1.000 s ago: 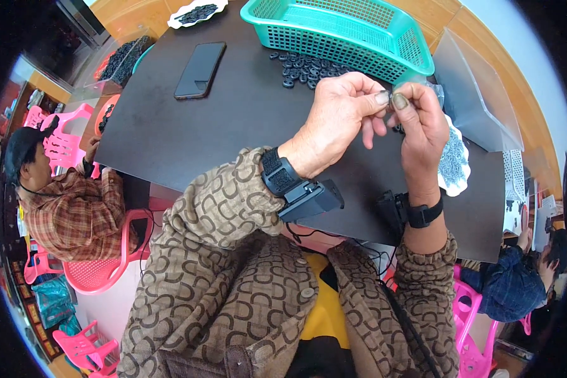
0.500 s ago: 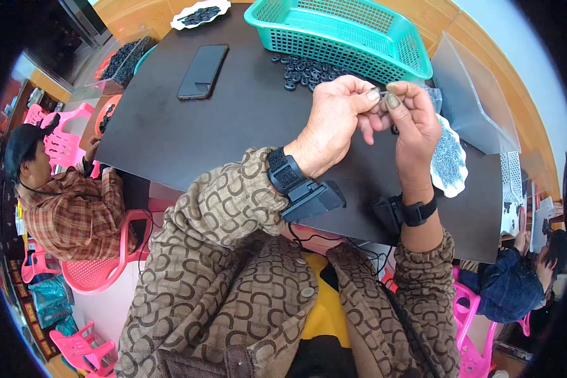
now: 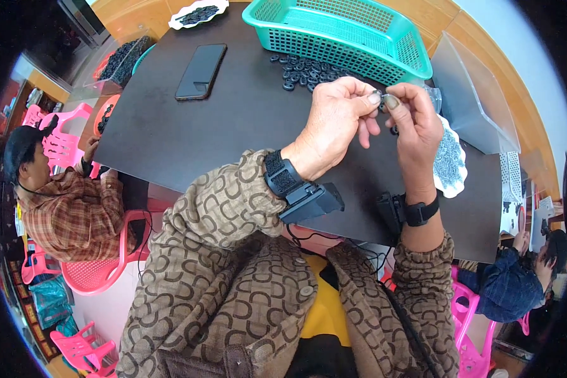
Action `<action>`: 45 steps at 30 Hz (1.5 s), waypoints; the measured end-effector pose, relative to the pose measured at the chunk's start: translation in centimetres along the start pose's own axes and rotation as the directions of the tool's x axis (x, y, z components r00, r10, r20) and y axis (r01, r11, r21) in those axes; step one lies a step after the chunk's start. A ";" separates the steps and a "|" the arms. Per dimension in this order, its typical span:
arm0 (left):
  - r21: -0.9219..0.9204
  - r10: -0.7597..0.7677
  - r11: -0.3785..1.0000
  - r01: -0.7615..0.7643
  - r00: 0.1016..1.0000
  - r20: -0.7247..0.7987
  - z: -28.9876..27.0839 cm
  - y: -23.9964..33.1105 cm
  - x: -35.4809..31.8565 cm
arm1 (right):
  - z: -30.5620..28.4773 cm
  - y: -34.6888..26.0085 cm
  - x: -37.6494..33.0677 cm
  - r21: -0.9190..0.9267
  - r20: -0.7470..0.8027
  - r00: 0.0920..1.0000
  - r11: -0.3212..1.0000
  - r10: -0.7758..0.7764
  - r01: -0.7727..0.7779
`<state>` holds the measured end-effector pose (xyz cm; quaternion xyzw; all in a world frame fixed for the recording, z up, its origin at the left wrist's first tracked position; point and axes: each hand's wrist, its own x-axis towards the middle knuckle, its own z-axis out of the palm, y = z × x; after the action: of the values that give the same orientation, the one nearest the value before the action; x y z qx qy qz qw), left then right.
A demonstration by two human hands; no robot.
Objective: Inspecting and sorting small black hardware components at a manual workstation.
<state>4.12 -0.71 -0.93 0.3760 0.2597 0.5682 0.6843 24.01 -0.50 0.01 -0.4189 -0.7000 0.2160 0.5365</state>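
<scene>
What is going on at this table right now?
A person seated at a black table holds a small dark part pinched between the fingertips of the left hand and the right hand, raised above the tabletop. Just beyond the hands lies a pile of small black rings beside a teal basket. A white dish of tiny parts sits to the right, and a black phone lies to the left.

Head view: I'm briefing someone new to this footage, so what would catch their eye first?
Both hands meet at centre, the left hand and right hand pinching a small dark part between fingertips. Behind them a teal basket stands on the black table, with a dark phone lying to the left.
</scene>
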 end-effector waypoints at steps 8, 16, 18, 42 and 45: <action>0.040 -0.014 0.999 0.016 0.998 -0.059 0.0 0.1 -0.1 | 0.4 0.0 0.1 -0.072 0.017 0.999 0.996 -0.045 0.046; 0.003 0.009 1.000 -0.009 0.995 -0.098 -0.6 -0.2 -0.2 | 2.6 1.7 -0.3 0.000 -0.001 0.999 0.999 -0.040 0.040; 0.045 -0.012 0.999 0.017 0.994 -0.110 -0.8 -0.1 -0.3 | 2.9 1.4 -0.6 -0.006 0.000 1.000 1.000 -0.027 0.027; -0.088 0.108 0.986 -0.138 0.952 -0.285 -13.8 5.3 4.3 | 6.2 2.2 -3.3 -0.412 0.419 0.878 0.812 -0.234 0.413; -0.148 0.110 0.976 -0.160 0.948 -0.300 -11.3 4.3 4.1 | 6.2 2.7 -3.9 -0.506 0.472 0.856 0.731 -0.210 0.458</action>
<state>-6.37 6.08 -3.75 0.2455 0.2812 0.6828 0.6280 19.44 -1.28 -6.29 -0.3806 -0.8870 -0.0423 0.2579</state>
